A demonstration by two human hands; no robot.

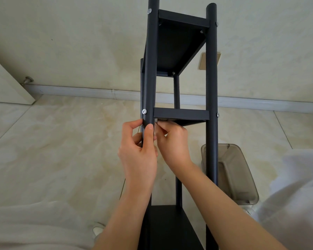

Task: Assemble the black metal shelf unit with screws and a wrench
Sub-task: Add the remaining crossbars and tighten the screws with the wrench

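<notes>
The black metal shelf unit stands in the middle of the view, with round posts and three flat shelves. My left hand grips the front left post just below a silver screw head. My right hand reaches under the front left corner of the middle shelf, fingers curled and pinching something small that is hidden by the post and the fingers. Other screw heads show on the posts at each shelf level. No wrench is visible.
A translucent grey plastic bin sits on the tiled floor behind the right post. A cream wall with a baseboard runs across the back, a door with a stopper at left. My light trousers fill both lower corners.
</notes>
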